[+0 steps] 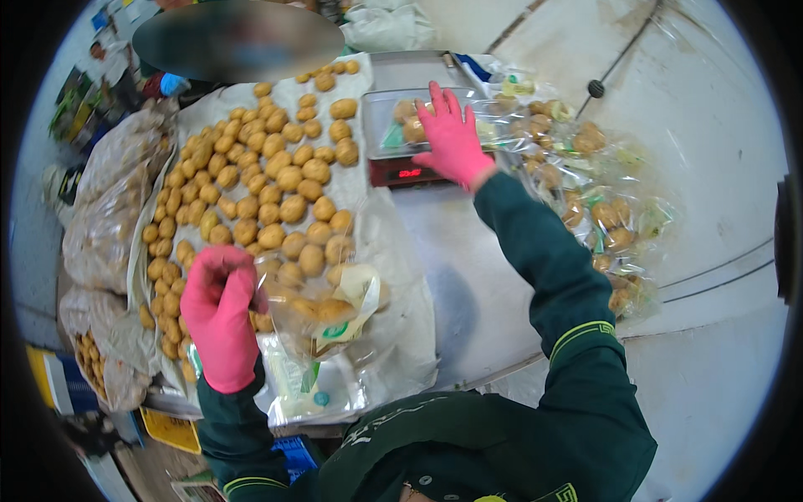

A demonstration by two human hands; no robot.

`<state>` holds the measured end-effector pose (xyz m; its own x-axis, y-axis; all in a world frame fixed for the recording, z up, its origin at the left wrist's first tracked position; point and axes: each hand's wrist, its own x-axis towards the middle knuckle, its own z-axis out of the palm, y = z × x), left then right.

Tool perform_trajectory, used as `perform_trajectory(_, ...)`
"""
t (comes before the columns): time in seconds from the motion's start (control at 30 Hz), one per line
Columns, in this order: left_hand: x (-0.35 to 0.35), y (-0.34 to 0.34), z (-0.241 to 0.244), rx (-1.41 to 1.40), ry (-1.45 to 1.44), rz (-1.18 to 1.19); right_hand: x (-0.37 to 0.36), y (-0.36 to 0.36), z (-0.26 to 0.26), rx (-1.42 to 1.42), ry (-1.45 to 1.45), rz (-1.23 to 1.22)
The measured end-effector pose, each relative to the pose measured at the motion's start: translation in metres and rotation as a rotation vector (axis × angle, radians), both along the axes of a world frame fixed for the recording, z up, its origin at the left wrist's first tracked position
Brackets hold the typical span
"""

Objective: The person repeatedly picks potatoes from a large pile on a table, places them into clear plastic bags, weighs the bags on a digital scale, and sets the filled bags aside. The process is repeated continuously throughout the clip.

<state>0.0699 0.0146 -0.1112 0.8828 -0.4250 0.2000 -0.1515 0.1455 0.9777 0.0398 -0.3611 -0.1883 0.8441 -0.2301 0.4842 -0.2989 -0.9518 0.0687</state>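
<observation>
My left hand (223, 314), in a pink glove, grips a clear plastic bag (326, 307) by its edge. Potatoes show inside that bag, along with a pale printed panel. My right hand (448, 135), gloved the same way, spreads its fingers above a digital scale (379, 147) with a lit red display. Under those fingers, a clear bag of potatoes (408, 122) lies on the weighing tray, partly covered by the hand. Whether the fingers touch it I cannot tell. Many loose potatoes (270, 179) cover a white cloth (389, 251) to the left of the scale.
Several filled bags of potatoes (605, 216) are heaped right of the scale. A stack of flat plastic bags (313, 383) lies near the front edge. Large sacks (113, 207) line the left side. A person (116, 66) stands at far left; a blurred patch hides the top.
</observation>
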Motion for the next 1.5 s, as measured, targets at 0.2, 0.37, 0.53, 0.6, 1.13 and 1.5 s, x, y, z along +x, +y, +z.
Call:
perform_trajectory(0.2,0.077,-0.142,0.044,-0.067,-0.227,-0.213,0.020,-0.154,-0.040,0.258,0.341,-0.311)
perform_trajectory(0.37,0.117,-0.253,0.056,-0.083,-0.333,-0.257,0.031,-0.206,-0.017,0.416,-0.067,-0.166)
perform_trajectory(0.53,0.155,-0.329,0.006,-0.019,-0.363,-0.302,-0.034,-0.273,0.050,0.564,-0.290,-0.255)
perform_trajectory(0.6,0.151,-0.357,-0.014,0.096,-0.363,-0.350,-0.097,-0.330,0.071,0.343,-0.207,-0.376)
perform_trajectory(1.13,-0.057,-0.106,-0.114,0.458,-0.164,-0.626,-0.356,-0.422,-0.032,0.271,0.436,-1.067)
perform_trajectory(1.5,-0.117,-0.007,-0.166,0.459,0.314,-0.273,-0.124,-0.244,0.020,0.020,0.056,-0.076)
